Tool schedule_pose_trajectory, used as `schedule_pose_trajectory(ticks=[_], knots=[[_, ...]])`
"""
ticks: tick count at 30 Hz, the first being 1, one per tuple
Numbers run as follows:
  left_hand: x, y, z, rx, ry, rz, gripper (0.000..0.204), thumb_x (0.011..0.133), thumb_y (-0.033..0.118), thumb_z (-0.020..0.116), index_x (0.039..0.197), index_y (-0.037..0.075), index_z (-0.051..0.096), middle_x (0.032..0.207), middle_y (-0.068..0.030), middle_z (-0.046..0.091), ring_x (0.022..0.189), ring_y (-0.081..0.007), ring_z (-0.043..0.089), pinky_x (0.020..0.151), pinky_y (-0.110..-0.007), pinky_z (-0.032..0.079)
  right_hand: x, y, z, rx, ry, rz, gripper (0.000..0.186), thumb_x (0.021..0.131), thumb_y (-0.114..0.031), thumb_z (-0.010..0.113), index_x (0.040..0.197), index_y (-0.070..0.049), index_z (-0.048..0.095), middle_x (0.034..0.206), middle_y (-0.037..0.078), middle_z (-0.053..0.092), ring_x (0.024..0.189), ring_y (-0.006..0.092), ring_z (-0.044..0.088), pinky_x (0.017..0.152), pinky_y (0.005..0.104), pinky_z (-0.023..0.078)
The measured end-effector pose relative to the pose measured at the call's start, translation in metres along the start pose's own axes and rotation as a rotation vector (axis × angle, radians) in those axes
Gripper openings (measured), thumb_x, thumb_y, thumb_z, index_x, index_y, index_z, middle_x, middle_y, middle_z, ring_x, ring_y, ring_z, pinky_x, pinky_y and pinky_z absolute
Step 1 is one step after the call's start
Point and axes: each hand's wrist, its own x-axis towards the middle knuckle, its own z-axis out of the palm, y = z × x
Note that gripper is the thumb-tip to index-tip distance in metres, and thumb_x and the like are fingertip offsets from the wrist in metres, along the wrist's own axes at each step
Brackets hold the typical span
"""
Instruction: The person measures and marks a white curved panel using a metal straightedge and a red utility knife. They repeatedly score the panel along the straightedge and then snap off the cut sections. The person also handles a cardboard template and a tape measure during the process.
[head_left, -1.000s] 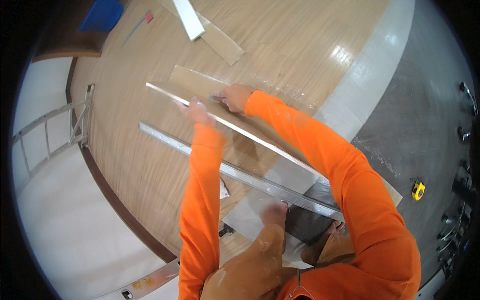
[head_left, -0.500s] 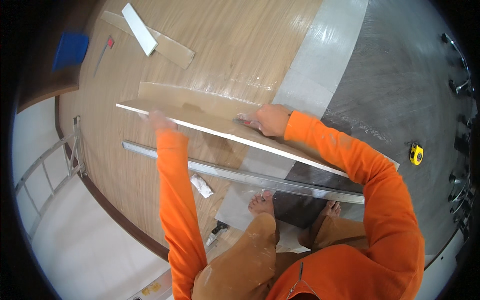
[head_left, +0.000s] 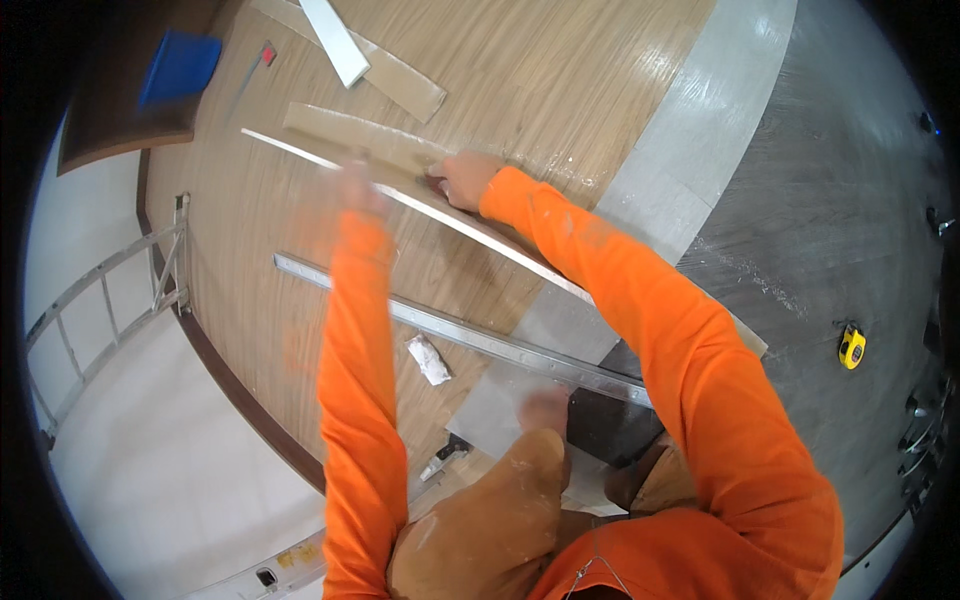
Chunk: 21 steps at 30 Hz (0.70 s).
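Note:
In front of me a long plasterboard (head_left: 480,235), with a white core and brown paper faces, is folded lengthwise. One strip of it stands tilted up with its white edge toward me. My left hand (head_left: 362,188) is at that edge, smeared by motion, so its grip on the board is unclear. On the far side of the upright strip, my right hand (head_left: 467,180) is closed around a small red-handled utility knife (head_left: 435,183), close to the fold. Its blade is hidden from view.
A metal straightedge (head_left: 480,335) lies between my feet and the board, near a white wrapped bundle (head_left: 429,360). A yellow tape measure (head_left: 851,347) is at right. Board offcuts (head_left: 405,85), a red-ended tool (head_left: 268,54) and a blue bin (head_left: 182,68) are farther off. A ladder (head_left: 180,255) stands left.
My right hand has moved left along the board with the knife. My left hand has shifted along the edge, farther from me. The upright strip has tilted, and the view has shifted.

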Motion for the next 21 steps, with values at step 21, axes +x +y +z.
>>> schedule_pose_trajectory(ticks=[21], knots=[[-0.076,-0.036,0.077,-0.472,0.129,0.213,0.082,0.078,-0.008,0.051,0.156,0.011,0.035,0.122,-0.0119,0.055,0.099,-0.0236,0.055,0.085,-0.041,0.052,-0.175,0.041,-0.048,-0.071,-0.114,0.151,0.033,0.096,-0.018,0.059,0.126,-0.017,0.07,0.097,0.018,0.074,0.092,0.0414,0.071,0.078,0.0513,0.056]])
